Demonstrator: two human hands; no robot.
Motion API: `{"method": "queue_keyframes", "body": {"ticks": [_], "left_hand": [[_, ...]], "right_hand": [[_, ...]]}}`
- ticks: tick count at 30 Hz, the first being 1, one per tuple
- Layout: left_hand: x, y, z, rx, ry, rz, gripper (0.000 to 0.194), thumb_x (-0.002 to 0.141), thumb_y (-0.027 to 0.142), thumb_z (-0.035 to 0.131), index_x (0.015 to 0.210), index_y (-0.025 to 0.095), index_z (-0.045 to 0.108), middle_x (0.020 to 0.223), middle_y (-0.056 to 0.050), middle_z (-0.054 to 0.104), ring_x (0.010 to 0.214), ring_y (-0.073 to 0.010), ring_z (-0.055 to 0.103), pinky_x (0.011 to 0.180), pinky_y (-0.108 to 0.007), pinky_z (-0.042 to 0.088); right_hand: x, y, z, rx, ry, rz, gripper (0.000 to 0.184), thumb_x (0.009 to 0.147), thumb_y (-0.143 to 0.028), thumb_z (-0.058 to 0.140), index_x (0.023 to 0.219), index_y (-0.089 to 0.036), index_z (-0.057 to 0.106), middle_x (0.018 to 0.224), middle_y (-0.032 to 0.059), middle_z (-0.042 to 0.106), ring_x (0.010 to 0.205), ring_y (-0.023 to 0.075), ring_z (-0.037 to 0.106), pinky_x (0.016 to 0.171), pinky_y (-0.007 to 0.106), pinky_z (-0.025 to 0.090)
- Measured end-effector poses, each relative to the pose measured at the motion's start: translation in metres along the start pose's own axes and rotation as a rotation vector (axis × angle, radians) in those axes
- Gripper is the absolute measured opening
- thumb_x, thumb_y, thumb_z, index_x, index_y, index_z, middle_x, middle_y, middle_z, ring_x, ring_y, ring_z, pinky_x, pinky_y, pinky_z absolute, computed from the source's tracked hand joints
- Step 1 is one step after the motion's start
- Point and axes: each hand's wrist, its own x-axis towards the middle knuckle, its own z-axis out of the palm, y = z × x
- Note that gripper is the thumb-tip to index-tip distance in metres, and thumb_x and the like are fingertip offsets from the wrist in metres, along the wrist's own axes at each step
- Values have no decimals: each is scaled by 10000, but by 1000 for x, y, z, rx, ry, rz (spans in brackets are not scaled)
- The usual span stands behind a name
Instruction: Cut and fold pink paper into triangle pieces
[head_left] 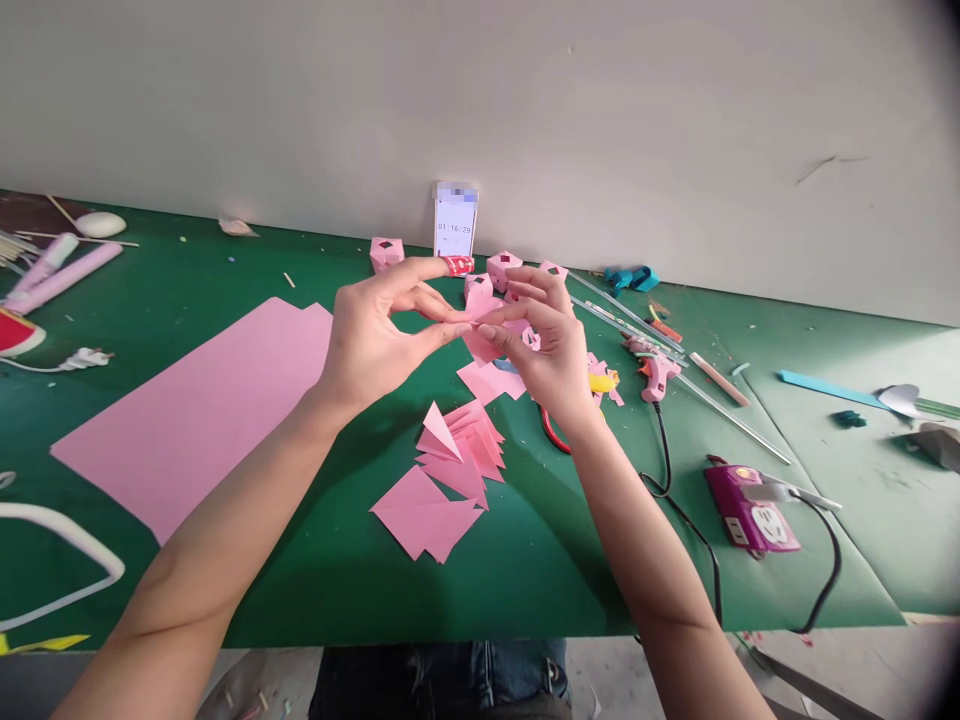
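Above the middle of the table, my left hand [379, 335] and my right hand [551, 350] meet fingertip to fingertip. Both pinch a small piece of pink paper [482, 347] between thumb and fingers; its exact fold is partly hidden. A red patterned wrap covers one fingertip of my left hand. Below the hands lies a loose pile of pink paper squares [454, 480], with a folded triangular piece [440, 432] on top. Behind them stand several small folded pink paper boxes [387, 254], some partly hidden by my right hand.
Left lies a large pink sheet [217, 400]. A phone [455, 222] showing a timer leans against the wall. On the right are a pink glue gun [658, 375], clear glue sticks [731, 418] and a purple power strip [750, 508] with cords. A red scissor handle [553, 432] shows by my right wrist.
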Motion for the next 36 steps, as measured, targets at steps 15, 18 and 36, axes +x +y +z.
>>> {"method": "queue_keyframes", "body": {"ticks": [15, 18, 36], "left_hand": [[4, -19, 8, -181, -46, -188, 597, 853, 327, 827, 1370, 282, 532, 1222, -97, 743, 1025, -240, 769, 845, -371, 678], [1, -22, 10, -149, -39, -212, 523, 881, 288, 790, 1344, 272, 547, 1100, -66, 772, 915, -213, 776, 815, -357, 676], [-5, 0, 12, 210, 55, 62, 430, 957, 325, 711, 1353, 272, 553, 951, -11, 786, 888, -228, 782, 881, -385, 641]], "right_hand": [[0, 7, 9, 379, 51, 400, 444, 829, -517, 814, 1162, -246, 698, 1059, 43, 802, 946, 193, 775, 790, 336, 672], [-1, 3, 14, 320, 69, 395, 422, 786, -513, 847, 1079, -235, 723, 984, 34, 812, 889, 195, 786, 774, 340, 675], [-11, -3, 24, -75, 266, 189, 122, 934, -333, 681, 844, -252, 695, 850, -1, 806, 774, 186, 778, 781, 348, 644]]}}
